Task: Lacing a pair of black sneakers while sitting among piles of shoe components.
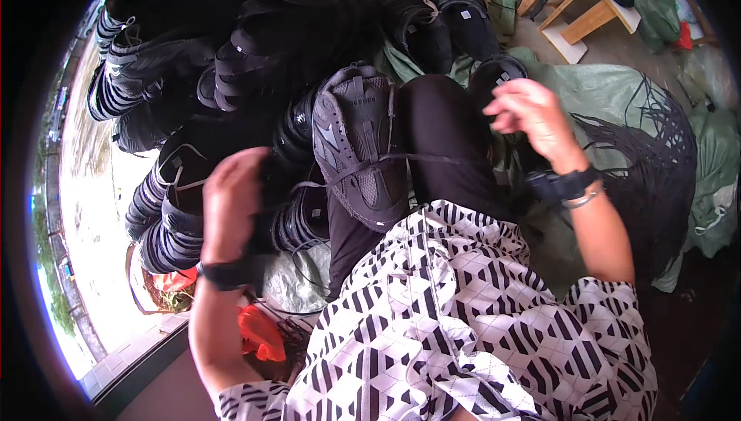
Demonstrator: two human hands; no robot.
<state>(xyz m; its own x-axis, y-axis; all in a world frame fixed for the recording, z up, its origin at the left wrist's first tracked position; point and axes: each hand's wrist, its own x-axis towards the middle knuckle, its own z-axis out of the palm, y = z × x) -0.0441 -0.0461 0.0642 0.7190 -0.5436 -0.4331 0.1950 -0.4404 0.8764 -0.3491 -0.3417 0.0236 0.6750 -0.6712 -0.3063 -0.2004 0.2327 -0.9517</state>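
A dark grey sneaker upper [363, 131] with mesh panels and a pale side mark lies across my thigh, toe end toward me. A dark shoelace [432, 157] crosses its front and trails out to both sides. My left hand [234, 201] is raised left of the upper, smeared by motion, so what its fingers do is unclear. To the right, above my other knee, my right hand [532, 116] has its fingers bent and drawn together; anything between them is too blurred to make out. Neither hand touches the upper.
Stacks of dark shoe uppers [285, 43] fill the far left and middle. Many loose dark laces [644, 131] lie on a green sheet [610, 81] at right. A wooden stool [583, 23] stands at the far right. An orange-red bag [261, 332] sits at lower left.
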